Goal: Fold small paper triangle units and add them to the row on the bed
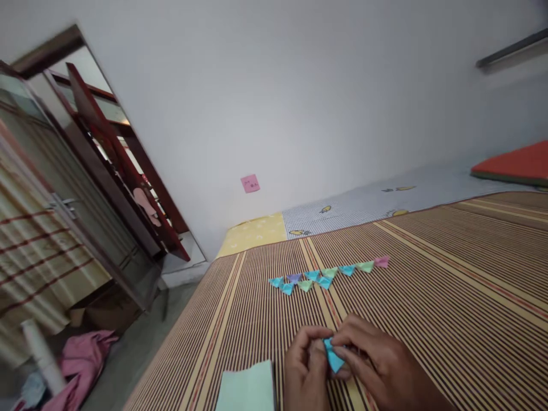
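A small piece of folded blue paper [334,358] is pinched between my two hands near the bottom of the view. My left hand [309,365] has its thumb and fingers closed on the paper's left side. From the right, the thumb and forefinger of my right hand [377,357] grip its upper part. Beyond the hands, several folded paper triangles [329,273] in blue, green, purple and pink lie in two rows. Left of my left hand lies a pad of pale green paper [247,389].
A striped mat [257,308] covers the bed, with a yellow and checked sheet [342,211] along the wall. A red cushion [514,161] sits at the far right. A pink note [250,183] is on the wall. Left of the bed are an open door [81,171] and pink cloth [85,359].
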`<action>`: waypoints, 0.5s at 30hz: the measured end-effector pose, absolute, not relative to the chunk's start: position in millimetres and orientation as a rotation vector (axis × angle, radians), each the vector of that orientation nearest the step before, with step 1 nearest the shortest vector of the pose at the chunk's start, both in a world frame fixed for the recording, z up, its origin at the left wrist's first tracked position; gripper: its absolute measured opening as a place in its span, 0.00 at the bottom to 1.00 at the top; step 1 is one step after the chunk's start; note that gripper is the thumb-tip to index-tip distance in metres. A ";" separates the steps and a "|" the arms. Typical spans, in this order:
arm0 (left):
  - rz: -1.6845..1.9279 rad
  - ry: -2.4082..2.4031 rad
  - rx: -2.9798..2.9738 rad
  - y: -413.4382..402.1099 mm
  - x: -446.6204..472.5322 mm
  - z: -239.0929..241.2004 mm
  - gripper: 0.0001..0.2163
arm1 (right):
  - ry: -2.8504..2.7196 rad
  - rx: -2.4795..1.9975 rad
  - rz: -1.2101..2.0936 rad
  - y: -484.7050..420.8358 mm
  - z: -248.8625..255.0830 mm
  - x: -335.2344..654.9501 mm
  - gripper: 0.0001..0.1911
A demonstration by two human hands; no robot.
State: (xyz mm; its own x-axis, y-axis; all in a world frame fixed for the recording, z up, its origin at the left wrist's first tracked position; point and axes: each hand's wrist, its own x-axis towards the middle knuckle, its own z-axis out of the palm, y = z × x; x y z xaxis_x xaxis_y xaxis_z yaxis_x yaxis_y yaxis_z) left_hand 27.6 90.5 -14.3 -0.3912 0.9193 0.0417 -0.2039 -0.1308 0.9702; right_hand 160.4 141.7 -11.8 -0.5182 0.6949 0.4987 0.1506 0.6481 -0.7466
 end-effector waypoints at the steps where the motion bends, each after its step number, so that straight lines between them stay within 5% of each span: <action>1: 1.662 1.247 0.906 88.9 29.8 -11.4 0.18 | -2.019 -0.665 0.810 143.0 -12.2 162.2 0.12; 15: 1.682 1.379 0.968 95.7 25.1 -32.6 0.13 | -2.044 -0.726 0.692 147.7 -12.5 162.7 0.08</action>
State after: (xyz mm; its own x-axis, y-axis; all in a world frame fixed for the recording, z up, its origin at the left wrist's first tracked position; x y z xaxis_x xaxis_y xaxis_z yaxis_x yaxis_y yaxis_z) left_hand 25.1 95.7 -32.6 -0.4390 0.8934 0.0959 -0.0813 -0.1458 0.9860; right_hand 162.7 147.7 -12.5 -0.4810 0.7034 0.5234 0.2404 0.6799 -0.6928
